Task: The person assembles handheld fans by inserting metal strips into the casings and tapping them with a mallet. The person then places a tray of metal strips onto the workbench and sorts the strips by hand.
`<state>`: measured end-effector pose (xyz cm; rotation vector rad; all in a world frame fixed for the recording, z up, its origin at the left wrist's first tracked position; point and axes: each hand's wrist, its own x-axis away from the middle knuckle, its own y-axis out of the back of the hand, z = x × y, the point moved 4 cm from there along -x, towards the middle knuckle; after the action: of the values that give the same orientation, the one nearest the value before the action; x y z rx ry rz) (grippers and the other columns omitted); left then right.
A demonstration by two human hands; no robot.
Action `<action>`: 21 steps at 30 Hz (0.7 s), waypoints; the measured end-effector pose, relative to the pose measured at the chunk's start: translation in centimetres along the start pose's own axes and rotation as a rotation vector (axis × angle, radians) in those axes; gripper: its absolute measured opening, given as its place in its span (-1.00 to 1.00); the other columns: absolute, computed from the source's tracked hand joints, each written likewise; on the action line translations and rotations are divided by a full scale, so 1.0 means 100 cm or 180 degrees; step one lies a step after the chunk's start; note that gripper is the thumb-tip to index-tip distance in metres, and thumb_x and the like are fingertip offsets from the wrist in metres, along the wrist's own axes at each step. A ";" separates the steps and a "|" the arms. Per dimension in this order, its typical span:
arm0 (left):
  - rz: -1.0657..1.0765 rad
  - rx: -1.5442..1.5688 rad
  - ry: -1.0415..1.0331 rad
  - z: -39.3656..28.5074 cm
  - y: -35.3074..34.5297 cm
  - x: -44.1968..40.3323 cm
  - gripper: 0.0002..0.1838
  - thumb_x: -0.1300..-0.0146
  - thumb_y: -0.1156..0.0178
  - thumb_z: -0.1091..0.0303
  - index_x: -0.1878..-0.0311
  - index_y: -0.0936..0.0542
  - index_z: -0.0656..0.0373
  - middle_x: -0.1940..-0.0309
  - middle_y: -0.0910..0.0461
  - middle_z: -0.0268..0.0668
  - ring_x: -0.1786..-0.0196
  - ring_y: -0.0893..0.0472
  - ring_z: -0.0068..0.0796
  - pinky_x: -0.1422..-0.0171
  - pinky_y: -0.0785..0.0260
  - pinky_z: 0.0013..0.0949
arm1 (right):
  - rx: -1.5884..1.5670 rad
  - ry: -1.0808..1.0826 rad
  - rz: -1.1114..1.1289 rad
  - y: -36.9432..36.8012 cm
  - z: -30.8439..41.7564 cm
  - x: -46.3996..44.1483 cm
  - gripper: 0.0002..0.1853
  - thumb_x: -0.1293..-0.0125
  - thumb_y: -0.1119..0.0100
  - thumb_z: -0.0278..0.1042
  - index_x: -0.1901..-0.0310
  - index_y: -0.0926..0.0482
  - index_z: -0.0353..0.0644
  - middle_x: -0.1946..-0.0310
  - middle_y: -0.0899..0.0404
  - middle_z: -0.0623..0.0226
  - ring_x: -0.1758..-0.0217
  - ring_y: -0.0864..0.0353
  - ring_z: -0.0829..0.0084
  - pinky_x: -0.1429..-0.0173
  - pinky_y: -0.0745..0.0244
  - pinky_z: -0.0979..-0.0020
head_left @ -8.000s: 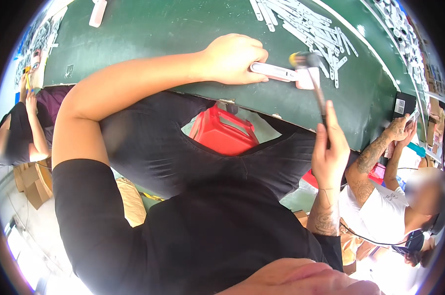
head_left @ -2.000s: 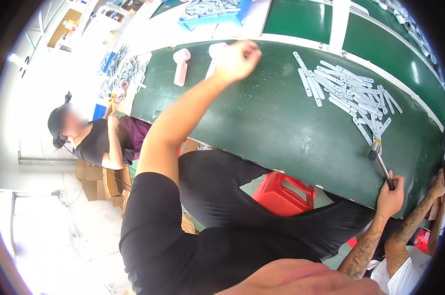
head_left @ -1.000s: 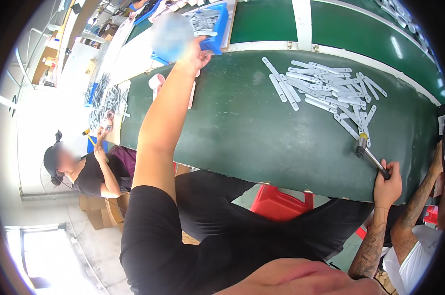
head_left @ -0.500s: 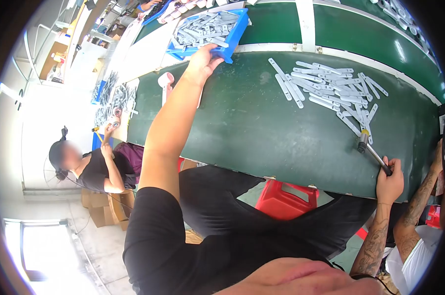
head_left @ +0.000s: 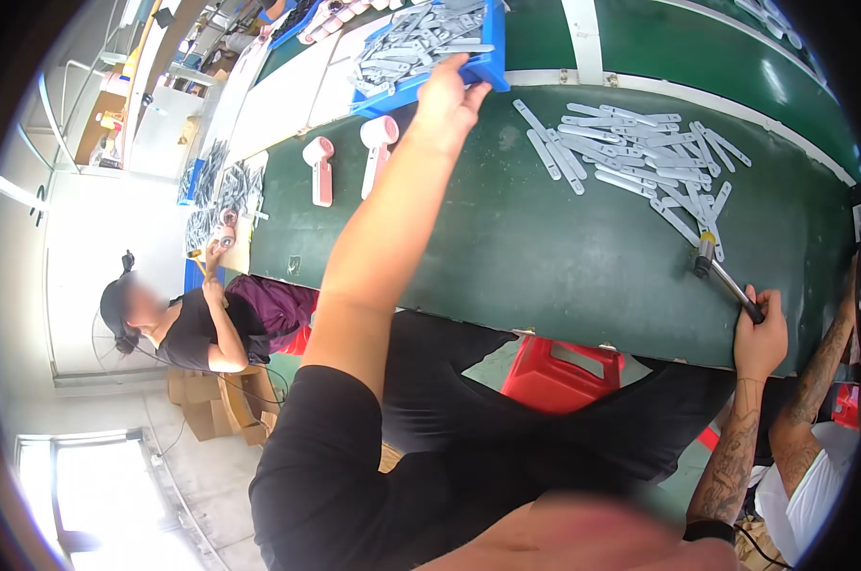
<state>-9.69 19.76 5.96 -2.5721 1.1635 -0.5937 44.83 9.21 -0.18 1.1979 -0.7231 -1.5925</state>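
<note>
My left hand (head_left: pixel 451 103) reaches up across the table and is closed on the near wall of a blue bin (head_left: pixel 404 93). Grey flat strips (head_left: pixel 421 43) fill the bin in a loose heap. At the right, my right hand (head_left: pixel 762 335) is wrapped round the black grip of a mallet (head_left: pixel 726 278). Its yellow-and-dark head rests by the lower end of a pile of similar grey strips (head_left: pixel 644 152) on the green table. Two pink handheld fans (head_left: pixel 322 171) lie left of my left forearm, the nearer one partly hidden by it.
A co-worker (head_left: pixel 188 324) sits at the left, with more strips (head_left: pixel 240 188) at that place. Another person's tattooed arm (head_left: pixel 821 381) is close by my right hand. A red stool (head_left: pixel 562 376) stands under the green table (head_left: pixel 544 266). A white frame rail (head_left: pixel 584 48) runs behind.
My left hand and the blue bin have shifted to the right and up in view. Both pink fans now show beside my forearm. My right hand still holds the mallet in nearly the same place.
</note>
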 end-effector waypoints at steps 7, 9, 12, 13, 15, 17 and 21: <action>-0.0090 0.0213 0.0044 0.037 -0.039 0.010 -0.61 -0.52 -0.25 0.39 -0.32 -0.52 0.33 -0.32 -0.43 -0.01 -0.28 -0.55 -0.08 -0.42 -0.56 0.13 | -0.0084 0.0062 -0.0103 0.002 0.002 0.001 -0.67 -0.49 -0.34 -0.03 0.25 -0.51 -0.08 0.52 -0.48 0.31 0.46 -0.52 0.19 0.34 -0.39 0.17; -0.0437 0.0179 0.0075 0.045 -0.043 0.006 -0.59 -0.51 -0.26 0.40 -0.32 -0.53 0.39 -0.30 -0.50 0.00 -0.25 -0.60 -0.07 -0.43 -0.55 0.11 | -0.0070 0.0035 -0.0072 0.002 0.002 0.001 -0.67 -0.49 -0.35 -0.03 0.25 -0.51 -0.08 0.52 -0.48 0.31 0.45 -0.53 0.19 0.34 -0.40 0.17; -0.0429 0.0200 0.0103 0.061 -0.041 -0.006 -0.24 -0.38 -0.39 0.39 -0.49 -0.18 0.43 -0.33 -0.47 0.10 -0.20 -0.64 -0.03 -0.41 -0.53 0.09 | -0.0087 0.0030 -0.0059 0.002 0.002 0.001 -0.67 -0.48 -0.35 -0.03 0.25 -0.51 -0.08 0.52 -0.49 0.31 0.44 -0.54 0.17 0.33 -0.41 0.16; -0.0451 0.0167 0.0100 0.061 -0.045 -0.001 -0.20 -0.37 -0.40 0.38 -0.50 -0.16 0.43 -0.33 -0.47 0.10 -0.19 -0.65 -0.03 -0.42 -0.51 0.08 | -0.0127 0.0051 -0.0077 0.003 0.003 0.001 -0.67 -0.48 -0.35 -0.04 0.25 -0.50 -0.09 0.52 -0.50 0.31 0.43 -0.55 0.17 0.33 -0.41 0.16; -0.0534 0.0150 0.0093 0.062 -0.054 0.009 -0.38 -0.42 -0.35 0.41 -0.41 -0.33 0.46 -0.34 -0.47 0.07 -0.24 -0.62 -0.04 -0.45 -0.52 0.07 | -0.0117 0.0043 -0.0072 0.003 0.004 0.002 -0.67 -0.48 -0.35 -0.04 0.25 -0.50 -0.09 0.52 -0.50 0.31 0.43 -0.56 0.17 0.33 -0.41 0.16; -0.0648 0.0129 0.0089 0.059 -0.064 0.023 -0.50 -0.44 -0.33 0.45 -0.34 -0.48 0.50 -0.40 -0.43 0.08 -0.31 -0.58 -0.02 -0.46 -0.57 0.02 | -0.0110 0.0062 -0.0077 0.004 0.005 0.001 -0.67 -0.48 -0.35 -0.04 0.25 -0.50 -0.09 0.52 -0.50 0.32 0.42 -0.56 0.17 0.33 -0.41 0.15; -0.0642 0.0063 0.0206 0.065 -0.079 0.033 -0.47 -0.41 -0.36 0.45 -0.33 -0.46 0.55 -0.38 -0.43 0.12 -0.28 -0.60 -0.01 -0.38 -0.65 -0.08 | -0.0074 0.0072 -0.0082 0.003 0.004 0.000 -0.67 -0.48 -0.35 -0.03 0.25 -0.51 -0.09 0.52 -0.50 0.32 0.43 -0.56 0.19 0.33 -0.41 0.16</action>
<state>0.48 22.80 4.12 -2.6909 0.9174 -0.7330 44.55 9.02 0.21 1.2109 -0.6754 -1.6021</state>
